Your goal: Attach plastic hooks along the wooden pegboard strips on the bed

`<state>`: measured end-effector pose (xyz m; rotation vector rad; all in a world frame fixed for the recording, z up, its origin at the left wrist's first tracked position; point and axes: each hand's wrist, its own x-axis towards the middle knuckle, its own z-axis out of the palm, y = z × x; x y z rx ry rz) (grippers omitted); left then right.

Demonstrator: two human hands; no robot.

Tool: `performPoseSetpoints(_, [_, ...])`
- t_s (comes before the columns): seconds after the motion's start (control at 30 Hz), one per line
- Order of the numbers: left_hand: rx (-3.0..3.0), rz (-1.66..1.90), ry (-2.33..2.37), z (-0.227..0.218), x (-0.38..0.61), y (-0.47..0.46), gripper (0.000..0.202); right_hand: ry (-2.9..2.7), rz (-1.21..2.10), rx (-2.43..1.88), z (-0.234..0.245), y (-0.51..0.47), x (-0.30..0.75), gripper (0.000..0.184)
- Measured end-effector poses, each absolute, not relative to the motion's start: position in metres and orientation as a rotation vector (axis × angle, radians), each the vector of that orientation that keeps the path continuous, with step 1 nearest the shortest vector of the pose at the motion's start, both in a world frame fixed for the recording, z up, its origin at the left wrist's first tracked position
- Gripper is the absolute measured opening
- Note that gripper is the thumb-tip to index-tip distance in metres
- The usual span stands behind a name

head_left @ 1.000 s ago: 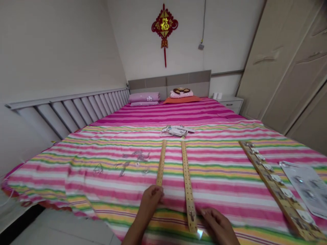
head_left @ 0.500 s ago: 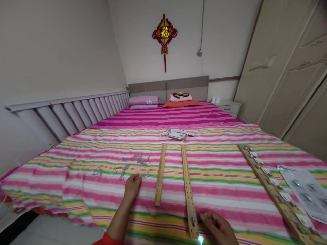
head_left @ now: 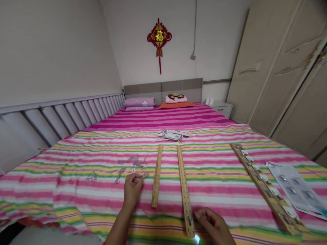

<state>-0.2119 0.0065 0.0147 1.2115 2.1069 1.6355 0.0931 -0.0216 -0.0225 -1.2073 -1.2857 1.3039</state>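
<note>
My left hand (head_left: 133, 190) is closed in a pinch, and a small clear plastic piece (head_left: 145, 175) sticks out from its fingertips. Scattered clear plastic pieces (head_left: 133, 160) lie on the striped cloth just beyond it. My right hand (head_left: 213, 223) has its fingers curled in, thumb against forefinger; whatever is in them, if anything, is hidden. It rests beside the near end of a long wooden strip with holes (head_left: 184, 187). A small metal fitting (head_left: 189, 220) sits on that end. To its left lies a shorter perforated wooden strip (head_left: 156, 177).
A wooden board (head_left: 251, 172) with several white discs and metal pieces lies at right, beside a blister pack (head_left: 291, 185). Packets (head_left: 171, 135) are piled further up the striped bed cover (head_left: 107, 211). A thin clear loop (head_left: 91, 177) lies at left.
My left hand has closed on the small clear piece, which now shows past its fingertips. My right hand stays beside the long strip. The view has swung slightly right.
</note>
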Motion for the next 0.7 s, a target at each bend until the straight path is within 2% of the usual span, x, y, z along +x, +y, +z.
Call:
performPoseSetpoints(0.23, [2.006,1.674,1.897,0.056,-0.153,-0.037,0.009,-1.308,1.435,-1.035,0.02,-0.013,0.089,0.039])
performPoseSetpoints(0.47, [2.463,1.52,1.726,0.069,-0.115,-0.056,0.019,-1.353,1.278,-1.018,0.055,-0.012,0.092,0.034])
performPoseSetpoints(0.7, [2.675,1.366,1.481,0.078,-0.09,-0.067,0.023,-1.314,1.644,-0.96,0.062,-0.015,0.098,0.036])
